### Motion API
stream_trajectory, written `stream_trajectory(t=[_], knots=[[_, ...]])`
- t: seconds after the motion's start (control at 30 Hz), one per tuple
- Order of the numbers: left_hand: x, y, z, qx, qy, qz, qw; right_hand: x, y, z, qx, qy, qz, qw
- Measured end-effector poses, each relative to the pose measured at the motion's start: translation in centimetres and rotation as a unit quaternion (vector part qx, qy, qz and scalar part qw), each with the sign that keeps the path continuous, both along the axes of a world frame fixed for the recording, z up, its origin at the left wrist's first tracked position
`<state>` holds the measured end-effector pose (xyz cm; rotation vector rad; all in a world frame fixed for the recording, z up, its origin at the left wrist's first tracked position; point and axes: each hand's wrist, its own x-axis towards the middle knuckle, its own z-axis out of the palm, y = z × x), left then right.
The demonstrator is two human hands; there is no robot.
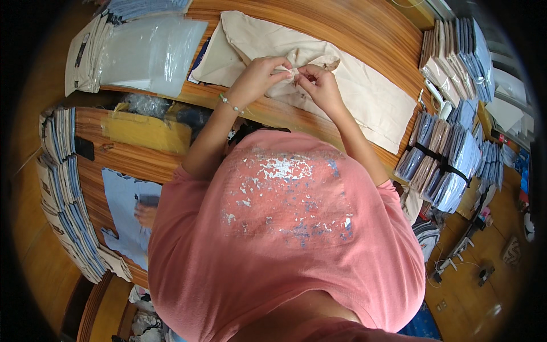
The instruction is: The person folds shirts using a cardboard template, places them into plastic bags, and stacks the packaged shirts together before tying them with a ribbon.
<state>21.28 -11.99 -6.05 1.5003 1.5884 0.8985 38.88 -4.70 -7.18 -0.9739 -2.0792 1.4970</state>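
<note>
A beige cloth garment (364,94), which looks like a pair of trousers, lies stretched across the wooden table (376,28) before me. Its fabric is bunched up near the middle. My left hand (257,78) pinches the gathered edge between thumb and fingers. Right beside it, my right hand (322,88) is closed with its fingertips on the same bunched spot, the two hands nearly touching. Whatever small part lies between the fingertips is too small to make out. Under the garment's left end, a dark blue edge (200,52) peeks out.
Clear plastic bags (154,54) and folded garments (85,57) lie at the far left. Wrapped garment stacks (447,60) and strapped bundles (439,159) line the right. At lower left, another person's hand (145,215) rests by a blue cloth (122,199), near a dark phone (84,148).
</note>
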Motion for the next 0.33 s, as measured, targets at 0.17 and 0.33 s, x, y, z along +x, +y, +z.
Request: stream_trajectory(t=[0.17, 0.33], knots=[[0.2, -0.1, -0.4, 0.008, -0.019, 0.017, 1.000, 0.0, 0.1, -1.2, -0.035, 0.022, -0.018, 0.999], [0.0, 0.1, -1.1, -0.027, -0.087, 0.016, 0.996, -0.1, -0.3, 1.4, 0.118, -0.048, -0.009, 0.992]])
